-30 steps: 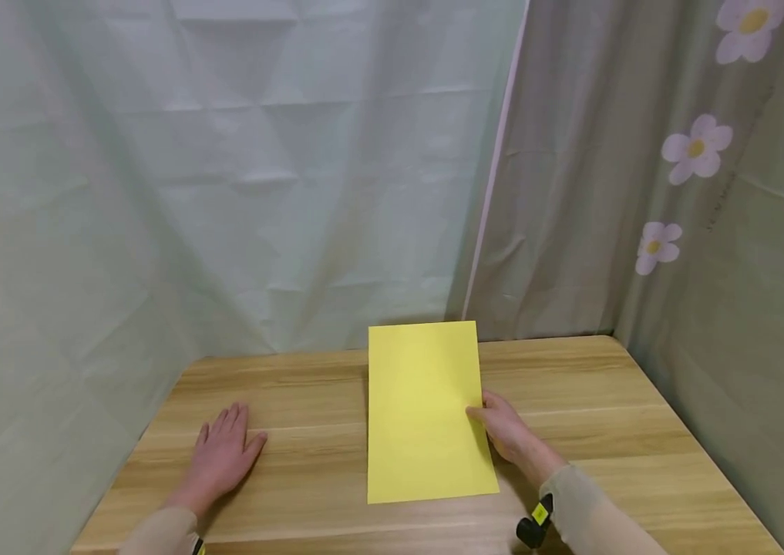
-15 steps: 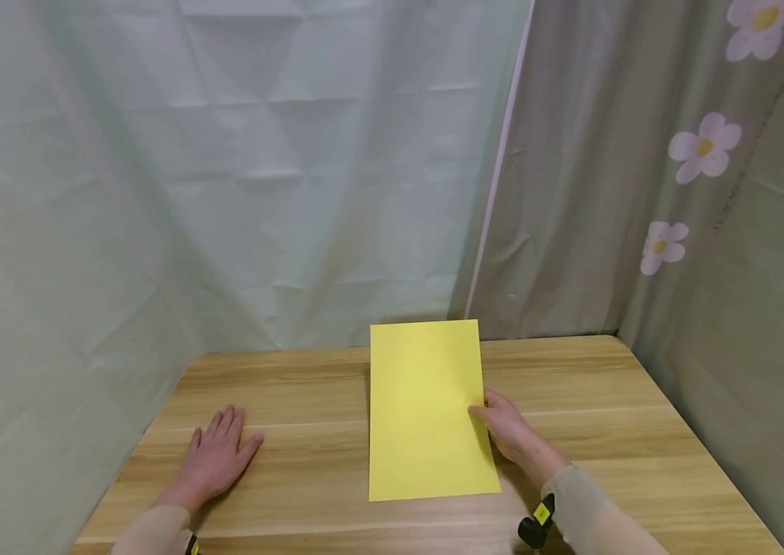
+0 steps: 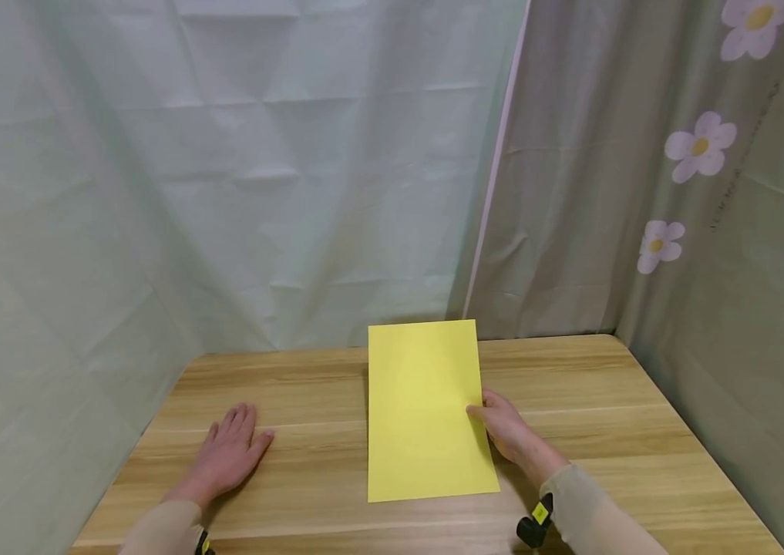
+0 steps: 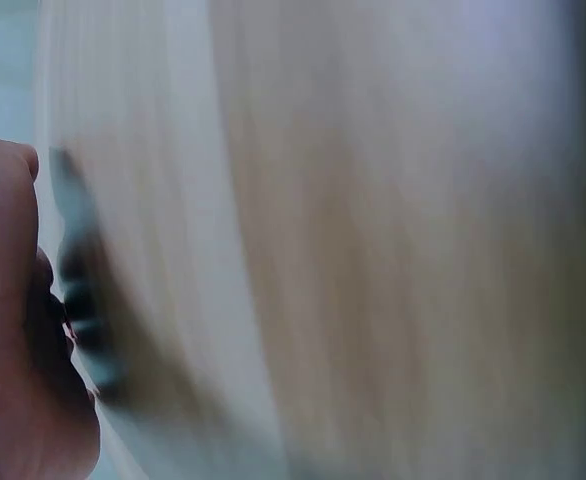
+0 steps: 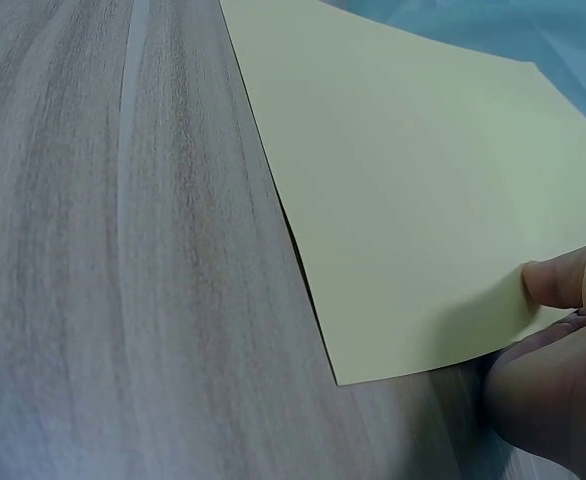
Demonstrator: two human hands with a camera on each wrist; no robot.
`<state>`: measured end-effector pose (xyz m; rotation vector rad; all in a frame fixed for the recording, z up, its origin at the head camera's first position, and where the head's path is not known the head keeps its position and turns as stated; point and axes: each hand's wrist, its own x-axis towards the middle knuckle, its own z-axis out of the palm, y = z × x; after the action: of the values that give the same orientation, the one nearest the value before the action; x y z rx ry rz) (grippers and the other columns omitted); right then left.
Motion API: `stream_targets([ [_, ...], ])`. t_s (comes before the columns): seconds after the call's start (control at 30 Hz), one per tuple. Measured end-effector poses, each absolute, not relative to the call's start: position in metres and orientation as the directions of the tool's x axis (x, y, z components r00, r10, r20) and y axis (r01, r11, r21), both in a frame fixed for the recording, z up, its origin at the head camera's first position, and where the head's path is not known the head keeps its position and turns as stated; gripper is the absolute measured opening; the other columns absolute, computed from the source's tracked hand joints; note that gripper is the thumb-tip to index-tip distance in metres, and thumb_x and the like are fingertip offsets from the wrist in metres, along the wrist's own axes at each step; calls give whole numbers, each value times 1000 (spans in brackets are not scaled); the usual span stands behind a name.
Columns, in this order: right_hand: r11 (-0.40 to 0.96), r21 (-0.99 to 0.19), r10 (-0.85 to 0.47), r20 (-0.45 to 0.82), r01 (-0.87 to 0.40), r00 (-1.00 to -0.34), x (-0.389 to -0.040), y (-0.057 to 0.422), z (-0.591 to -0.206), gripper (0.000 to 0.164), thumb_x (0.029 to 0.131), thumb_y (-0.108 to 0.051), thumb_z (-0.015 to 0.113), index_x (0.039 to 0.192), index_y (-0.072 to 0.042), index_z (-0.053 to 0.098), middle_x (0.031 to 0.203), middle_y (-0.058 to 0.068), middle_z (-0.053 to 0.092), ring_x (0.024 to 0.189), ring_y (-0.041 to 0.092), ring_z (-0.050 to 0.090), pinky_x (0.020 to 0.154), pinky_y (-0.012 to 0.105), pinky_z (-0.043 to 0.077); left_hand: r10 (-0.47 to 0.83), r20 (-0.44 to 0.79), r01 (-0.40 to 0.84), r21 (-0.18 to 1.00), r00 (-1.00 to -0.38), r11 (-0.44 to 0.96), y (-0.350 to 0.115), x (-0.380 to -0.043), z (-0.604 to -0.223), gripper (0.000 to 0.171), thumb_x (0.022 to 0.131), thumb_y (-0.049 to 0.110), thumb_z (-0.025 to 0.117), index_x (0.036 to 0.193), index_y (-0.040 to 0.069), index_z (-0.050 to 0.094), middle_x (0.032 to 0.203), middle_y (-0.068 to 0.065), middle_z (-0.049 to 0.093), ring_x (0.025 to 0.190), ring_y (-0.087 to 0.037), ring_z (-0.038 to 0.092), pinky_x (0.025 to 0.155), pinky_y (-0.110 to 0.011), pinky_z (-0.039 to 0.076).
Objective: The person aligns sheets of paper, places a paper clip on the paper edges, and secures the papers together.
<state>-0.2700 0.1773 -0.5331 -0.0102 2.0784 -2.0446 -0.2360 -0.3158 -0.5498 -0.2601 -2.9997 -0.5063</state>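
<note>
A plain yellow sheet of paper (image 3: 426,408) is held over the middle of the wooden table. My right hand (image 3: 506,432) pinches its right edge, thumb on top and the other fingers hidden beneath. In the right wrist view the thumb lies on the paper (image 5: 403,200) near a corner, and the sheet bends slightly. To the left, my left hand (image 3: 228,455) is palm down over the tabletop with straight fingers and the thumb spread, holding nothing. The left wrist view shows part of that hand (image 4: 23,320) at its left border, above blurred wood grain.
The light wooden table (image 3: 294,478) has rounded far corners. Pale curtains (image 3: 280,193) hang behind it and along both sides, with printed flowers (image 3: 700,146) at the right. A black wrist camera (image 3: 536,524) sits below the right sleeve.
My left hand shifts slightly left, then back to the right, its fingers spread a little at the middle moment and closer together now. The right hand and the paper stay practically still.
</note>
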Motion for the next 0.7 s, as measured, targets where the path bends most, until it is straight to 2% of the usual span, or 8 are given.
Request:
stream_targets([
  [0.27, 21, -989, -176, -146, 144, -974, -268, 178, -532, 43, 105, -3, 48, 145, 11, 44, 123, 21, 63, 99, 27, 65, 86, 39, 54, 206, 110, 232, 354, -972, 906, -289, -243, -546, 79, 108, 48, 42, 152, -16, 28, 158, -37, 23, 146, -56, 18, 113, -72, 10],
  [0.7, 18, -991, -187, -130, 129, -974, -267, 179, -531, 45, 105, -4, 48, 146, 14, 41, 124, 23, 63, 101, 27, 65, 89, 40, 53, 292, 100, 309, 332, -951, 891, -240, -263, -558, 75, 110, 48, 39, 156, -9, 27, 163, -28, 24, 151, -46, 18, 117, -68, 11],
])
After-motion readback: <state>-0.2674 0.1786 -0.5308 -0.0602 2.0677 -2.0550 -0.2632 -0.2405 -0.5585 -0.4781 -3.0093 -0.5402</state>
